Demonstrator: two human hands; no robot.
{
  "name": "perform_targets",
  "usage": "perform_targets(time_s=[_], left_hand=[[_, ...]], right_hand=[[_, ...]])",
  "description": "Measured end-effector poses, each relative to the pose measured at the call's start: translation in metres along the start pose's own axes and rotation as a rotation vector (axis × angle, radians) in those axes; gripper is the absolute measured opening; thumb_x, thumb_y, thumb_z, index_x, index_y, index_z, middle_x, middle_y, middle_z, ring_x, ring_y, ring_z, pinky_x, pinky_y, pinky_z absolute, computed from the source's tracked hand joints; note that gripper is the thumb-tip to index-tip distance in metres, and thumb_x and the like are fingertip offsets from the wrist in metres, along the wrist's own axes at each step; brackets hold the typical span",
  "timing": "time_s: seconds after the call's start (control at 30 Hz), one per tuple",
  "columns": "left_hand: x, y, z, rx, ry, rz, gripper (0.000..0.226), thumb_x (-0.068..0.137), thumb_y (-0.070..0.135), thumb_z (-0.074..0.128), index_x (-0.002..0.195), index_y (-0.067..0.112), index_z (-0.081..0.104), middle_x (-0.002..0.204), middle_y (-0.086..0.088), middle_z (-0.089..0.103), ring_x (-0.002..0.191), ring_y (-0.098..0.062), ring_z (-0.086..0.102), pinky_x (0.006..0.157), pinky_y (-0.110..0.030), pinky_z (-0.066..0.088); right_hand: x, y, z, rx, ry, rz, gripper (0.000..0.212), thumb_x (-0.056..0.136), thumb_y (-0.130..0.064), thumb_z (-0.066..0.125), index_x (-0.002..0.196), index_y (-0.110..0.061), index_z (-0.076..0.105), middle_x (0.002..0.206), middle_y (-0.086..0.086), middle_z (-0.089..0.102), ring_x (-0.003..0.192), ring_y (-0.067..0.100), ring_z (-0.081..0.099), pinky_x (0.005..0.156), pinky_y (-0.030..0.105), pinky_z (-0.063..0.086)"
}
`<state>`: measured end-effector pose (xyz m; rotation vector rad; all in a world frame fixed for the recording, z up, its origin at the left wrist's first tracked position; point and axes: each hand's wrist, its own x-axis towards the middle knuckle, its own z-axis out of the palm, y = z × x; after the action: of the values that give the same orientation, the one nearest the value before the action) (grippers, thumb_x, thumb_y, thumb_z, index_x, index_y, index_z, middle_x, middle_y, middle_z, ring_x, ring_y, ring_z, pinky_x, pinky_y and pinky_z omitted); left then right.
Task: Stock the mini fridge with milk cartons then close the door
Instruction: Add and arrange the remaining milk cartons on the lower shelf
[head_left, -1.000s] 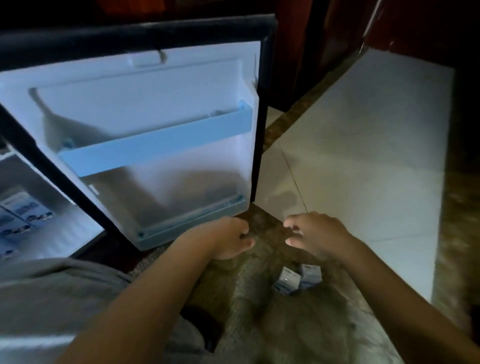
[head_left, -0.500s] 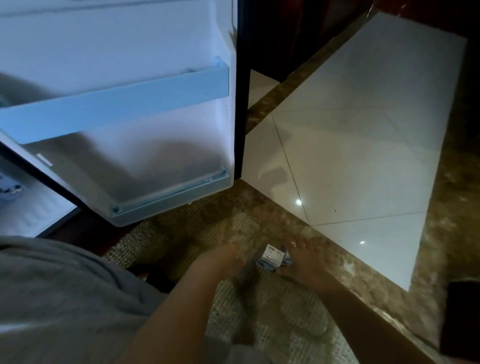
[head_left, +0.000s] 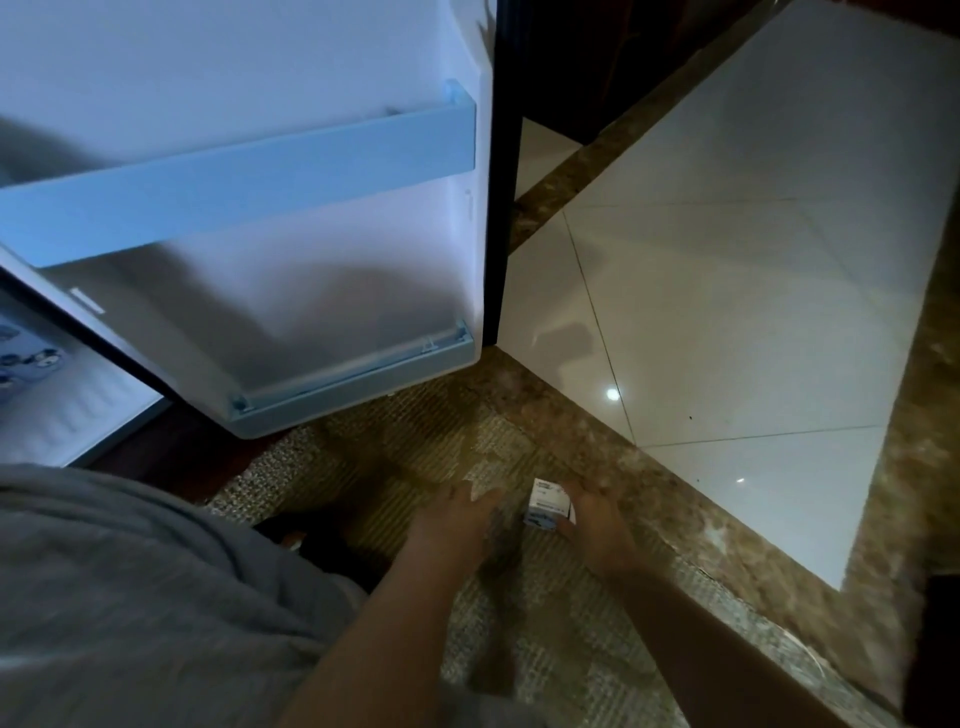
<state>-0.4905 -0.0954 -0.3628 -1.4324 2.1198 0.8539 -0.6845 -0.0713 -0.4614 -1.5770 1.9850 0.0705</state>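
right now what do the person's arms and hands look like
Both forearms are bare to the left hand and right hand: no gloves, watch or rings visible, though it is dim and blurred. A loose grey garment covers the body.

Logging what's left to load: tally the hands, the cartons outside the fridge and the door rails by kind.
Hands: 2, left hand, right hand
Carton: 1, in the right hand's grip
Door rails: 2, upper rail, lower rail
Total: 5
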Motion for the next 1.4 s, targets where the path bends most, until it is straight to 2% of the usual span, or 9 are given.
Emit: perform_targets(time_s=[0.13, 0.5, 0.63, 0.73, 0.83, 0.97, 1.17, 1.33, 1.4], left_hand=[[0.004, -0.002, 0.008, 0.040, -0.060, -0.038, 0.072, 0.093, 0.031, 0.051, 0.150, 0.029, 0.007, 0.159, -0.008, 0.003, 0.145, -0.030, 0.004, 0.112, -0.049, 0.023], [0.021, 0.005, 0.023, -0.167, 0.010, -0.048, 0.079, 0.089, 0.033, 0.058, 0.149, 0.026, 0.008, 0.158, -0.004, 0.007, 0.144, -0.027, 0.010, 0.113, -0.049, 0.025], [0.029, 0.008, 0.031, -0.191, 0.066, -0.014, 0.081, 0.087, 0.031, 0.060, 0.149, 0.027, 0.007, 0.157, -0.003, 0.010, 0.143, -0.025, 0.015, 0.109, -0.049, 0.031], [0.031, 0.013, 0.037, -0.073, 0.025, -0.030, 0.067, 0.089, 0.031, 0.057, 0.145, 0.024, 0.022, 0.151, -0.002, 0.027, 0.137, -0.024, 0.028, 0.106, -0.046, 0.033], [0.031, 0.016, 0.039, 0.094, 0.035, -0.090, 0.042, 0.093, 0.029, 0.052, 0.133, 0.020, 0.044, 0.134, -0.004, 0.050, 0.125, -0.024, 0.046, 0.102, -0.039, 0.034], [0.032, 0.017, 0.038, 0.142, 0.032, -0.098, 0.036, 0.092, 0.025, 0.052, 0.128, 0.021, 0.050, 0.127, -0.006, 0.055, 0.119, -0.025, 0.051, 0.099, -0.038, 0.036], [0.029, 0.017, 0.029, 0.168, 0.018, -0.064, 0.040, 0.088, 0.019, 0.058, 0.127, 0.016, 0.049, 0.129, -0.008, 0.053, 0.121, -0.025, 0.050, 0.101, -0.037, 0.035], [0.017, 0.014, 0.014, 0.147, 0.004, -0.045, 0.047, 0.086, 0.016, 0.061, 0.130, 0.014, 0.044, 0.130, -0.008, 0.050, 0.120, -0.025, 0.050, 0.096, -0.036, 0.039], [0.012, 0.011, 0.005, 0.145, 0.031, -0.040, 0.051, 0.085, 0.015, 0.062, 0.132, 0.015, 0.041, 0.130, -0.008, 0.050, 0.119, -0.025, 0.050, 0.094, -0.037, 0.042]], right_hand=[[0.004, -0.004, 0.004, -0.026, 0.013, -0.027, 0.049, 0.093, -0.027, 0.055, 0.138, -0.019, 0.038, 0.138, 0.009, 0.048, 0.131, 0.031, 0.036, 0.105, 0.040, 0.037], [0.010, 0.001, -0.005, 0.002, 0.046, -0.157, 0.047, 0.092, -0.028, 0.056, 0.135, -0.013, 0.046, 0.126, 0.013, 0.059, 0.116, 0.028, 0.055, 0.093, 0.035, 0.048], [-0.006, -0.014, 0.004, 0.080, 0.075, -0.413, 0.033, 0.096, -0.037, 0.040, 0.108, -0.009, 0.051, 0.071, 0.013, 0.069, 0.059, 0.025, 0.068, 0.047, 0.022, 0.050], [-0.014, -0.034, 0.014, 0.050, -0.005, -0.434, 0.031, 0.082, -0.022, 0.059, 0.107, -0.004, 0.059, 0.085, 0.015, 0.070, 0.073, 0.029, 0.069, 0.062, 0.026, 0.054], [-0.018, -0.038, 0.026, 0.077, 0.006, -0.433, 0.032, 0.071, -0.028, 0.054, 0.082, -0.005, 0.073, 0.070, 0.009, 0.069, 0.061, 0.025, 0.068, 0.054, 0.024, 0.052], [-0.015, -0.013, 0.031, 0.116, -0.049, -0.464, 0.050, 0.064, -0.038, 0.062, 0.101, -0.005, 0.070, 0.094, 0.013, 0.070, 0.087, 0.034, 0.065, 0.077, 0.041, 0.055], [-0.020, 0.008, 0.025, 0.073, -0.141, -0.254, 0.067, 0.076, -0.031, 0.071, 0.136, -0.012, 0.048, 0.141, 0.009, 0.044, 0.126, 0.026, 0.047, 0.100, 0.033, 0.041], [-0.030, 0.004, 0.011, -0.112, 0.041, -0.307, 0.052, 0.050, -0.036, 0.085, 0.091, -0.007, 0.073, 0.088, 0.013, 0.071, 0.076, 0.030, 0.070, 0.055, 0.033, 0.056], [-0.028, -0.004, -0.005, -0.131, 0.055, -0.357, 0.053, 0.063, -0.043, 0.068, 0.103, -0.009, 0.071, 0.101, 0.013, 0.069, 0.092, 0.032, 0.067, 0.071, 0.039, 0.055]])
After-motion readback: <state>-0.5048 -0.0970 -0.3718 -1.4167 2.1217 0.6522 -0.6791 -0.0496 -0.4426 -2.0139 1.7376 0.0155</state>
